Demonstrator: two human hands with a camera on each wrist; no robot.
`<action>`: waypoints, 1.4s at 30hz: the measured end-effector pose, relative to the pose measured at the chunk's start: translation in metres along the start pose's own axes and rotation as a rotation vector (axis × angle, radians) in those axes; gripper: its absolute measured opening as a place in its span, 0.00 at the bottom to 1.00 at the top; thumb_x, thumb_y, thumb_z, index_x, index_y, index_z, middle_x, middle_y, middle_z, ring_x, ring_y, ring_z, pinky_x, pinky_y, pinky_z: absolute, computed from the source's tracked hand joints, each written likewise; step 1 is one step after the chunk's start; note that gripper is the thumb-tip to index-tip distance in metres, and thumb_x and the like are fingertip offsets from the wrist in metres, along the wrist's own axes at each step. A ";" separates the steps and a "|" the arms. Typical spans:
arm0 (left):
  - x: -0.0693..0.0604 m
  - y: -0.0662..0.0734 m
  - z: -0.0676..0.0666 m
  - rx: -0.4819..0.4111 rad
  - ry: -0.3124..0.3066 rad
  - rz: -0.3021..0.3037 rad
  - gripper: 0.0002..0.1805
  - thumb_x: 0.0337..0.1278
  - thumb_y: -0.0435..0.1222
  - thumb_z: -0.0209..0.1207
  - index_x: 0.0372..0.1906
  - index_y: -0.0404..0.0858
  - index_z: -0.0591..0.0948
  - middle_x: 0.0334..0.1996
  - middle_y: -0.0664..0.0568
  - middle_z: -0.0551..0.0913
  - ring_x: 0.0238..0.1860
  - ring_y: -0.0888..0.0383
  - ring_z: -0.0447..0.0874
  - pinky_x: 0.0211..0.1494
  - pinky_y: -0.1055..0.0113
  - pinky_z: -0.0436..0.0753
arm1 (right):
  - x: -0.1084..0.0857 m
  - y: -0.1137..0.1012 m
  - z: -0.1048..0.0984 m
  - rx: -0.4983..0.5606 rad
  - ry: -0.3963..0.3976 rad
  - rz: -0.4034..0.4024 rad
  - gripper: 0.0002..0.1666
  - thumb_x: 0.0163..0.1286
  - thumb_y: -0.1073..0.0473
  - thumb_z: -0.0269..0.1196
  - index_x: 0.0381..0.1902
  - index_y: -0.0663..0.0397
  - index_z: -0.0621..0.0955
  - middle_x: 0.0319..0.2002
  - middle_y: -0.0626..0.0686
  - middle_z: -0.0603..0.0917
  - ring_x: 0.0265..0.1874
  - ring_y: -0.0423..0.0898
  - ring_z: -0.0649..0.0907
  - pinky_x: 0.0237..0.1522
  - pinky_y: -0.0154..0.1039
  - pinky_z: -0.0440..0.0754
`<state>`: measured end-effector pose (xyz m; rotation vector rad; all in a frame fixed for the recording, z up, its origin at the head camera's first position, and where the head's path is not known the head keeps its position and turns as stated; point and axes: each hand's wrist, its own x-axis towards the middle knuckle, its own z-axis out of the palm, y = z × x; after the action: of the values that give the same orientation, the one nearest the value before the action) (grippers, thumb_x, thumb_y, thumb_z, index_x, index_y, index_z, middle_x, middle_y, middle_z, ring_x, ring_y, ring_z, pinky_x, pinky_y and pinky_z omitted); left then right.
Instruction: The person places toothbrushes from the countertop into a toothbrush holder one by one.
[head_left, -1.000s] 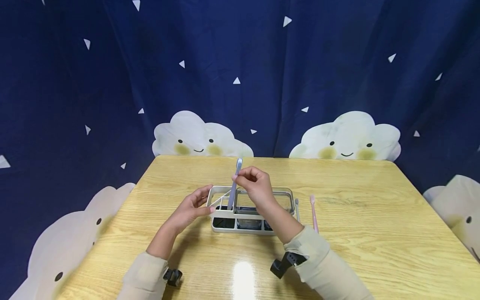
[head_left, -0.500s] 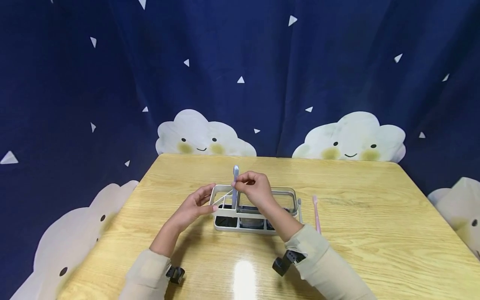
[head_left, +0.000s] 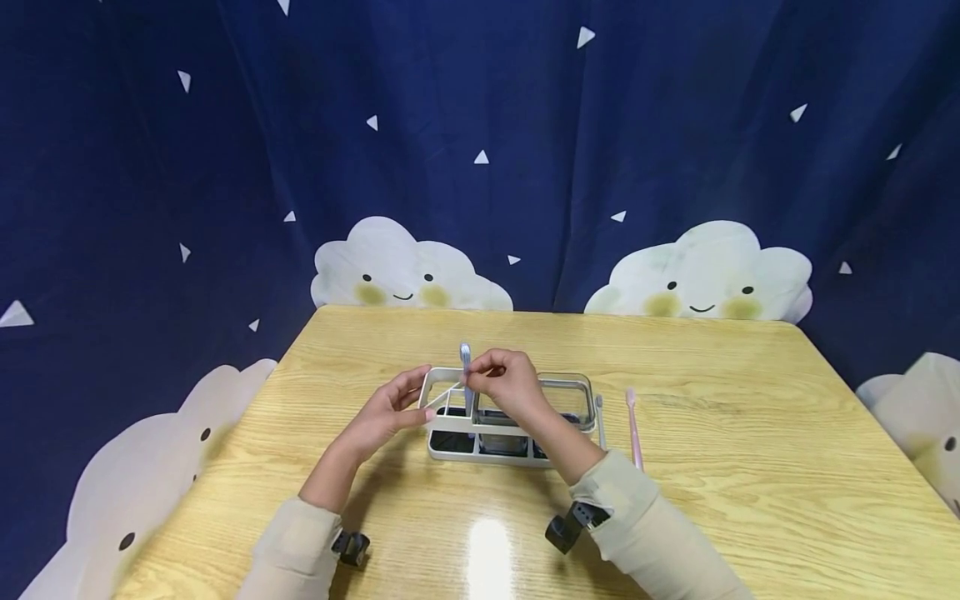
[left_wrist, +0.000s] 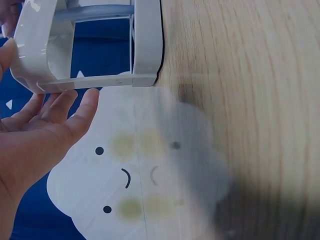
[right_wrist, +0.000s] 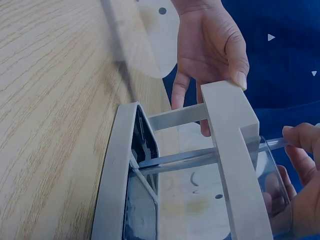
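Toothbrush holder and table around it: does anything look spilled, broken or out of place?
Nothing looks spilled or broken. Perhaps out of place: the pink toothbrush and grey toothbrush lie on the table, outside the holder, while the blue toothbrush stands inside.

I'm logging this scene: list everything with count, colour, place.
table: one, light wood, foreground
holder: one, white, on table
held toothbrush: one, bluish, standing in holder
container: at least one, transparent, in holder
second toothbrush: one, grey, right of holder
third toothbrush: one, pink, farther right
backdrop: one, dark blue with white clouds, behind table
wrist cameras: two, black, at wrists
sleeves: two, beige, on forearms
left hand: one, bare, touching holder's end
right hand: one, bare, pinching held toothbrush
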<state>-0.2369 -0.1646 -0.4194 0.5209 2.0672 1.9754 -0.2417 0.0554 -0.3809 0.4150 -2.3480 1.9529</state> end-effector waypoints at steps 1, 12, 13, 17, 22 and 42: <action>0.000 0.000 0.000 0.002 0.001 0.000 0.38 0.51 0.25 0.61 0.68 0.31 0.59 0.63 0.36 0.64 0.65 0.38 0.56 0.59 0.62 0.67 | 0.000 0.000 0.000 0.000 -0.003 0.002 0.04 0.52 0.67 0.69 0.27 0.62 0.83 0.27 0.49 0.82 0.23 0.43 0.76 0.27 0.34 0.75; 0.000 0.001 0.001 -0.003 0.000 -0.004 0.37 0.52 0.25 0.61 0.68 0.31 0.59 0.63 0.36 0.64 0.65 0.38 0.56 0.59 0.63 0.68 | 0.000 0.000 -0.002 0.008 -0.024 0.052 0.06 0.53 0.67 0.69 0.29 0.61 0.81 0.29 0.51 0.81 0.27 0.44 0.77 0.29 0.35 0.76; 0.000 0.001 0.001 -0.003 0.001 -0.004 0.38 0.52 0.24 0.61 0.68 0.31 0.59 0.63 0.36 0.64 0.65 0.38 0.56 0.58 0.63 0.68 | -0.001 0.000 -0.002 0.018 -0.026 0.055 0.07 0.53 0.67 0.69 0.29 0.61 0.81 0.29 0.51 0.81 0.28 0.45 0.77 0.30 0.35 0.76; 0.000 0.003 0.001 0.001 0.005 -0.008 0.38 0.51 0.24 0.61 0.68 0.31 0.59 0.63 0.35 0.64 0.65 0.39 0.58 0.58 0.64 0.69 | -0.003 -0.003 -0.005 0.059 -0.020 0.058 0.09 0.53 0.68 0.68 0.33 0.63 0.81 0.31 0.53 0.80 0.29 0.45 0.77 0.32 0.35 0.77; 0.000 0.003 0.002 0.013 0.008 -0.013 0.38 0.50 0.24 0.61 0.67 0.31 0.60 0.63 0.36 0.64 0.64 0.40 0.60 0.56 0.64 0.70 | -0.008 -0.008 -0.014 0.106 -0.006 0.060 0.12 0.55 0.67 0.68 0.37 0.64 0.80 0.34 0.54 0.79 0.32 0.46 0.76 0.34 0.34 0.75; -0.002 0.004 0.004 0.037 0.011 -0.001 0.38 0.50 0.25 0.62 0.67 0.31 0.60 0.62 0.34 0.64 0.63 0.38 0.60 0.54 0.64 0.72 | -0.028 -0.015 -0.077 0.154 -0.074 -0.026 0.15 0.59 0.67 0.65 0.43 0.70 0.78 0.42 0.57 0.80 0.36 0.44 0.79 0.40 0.36 0.78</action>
<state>-0.2329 -0.1620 -0.4159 0.5175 2.1136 1.9472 -0.2211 0.1324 -0.3579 0.5330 -2.2300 2.1502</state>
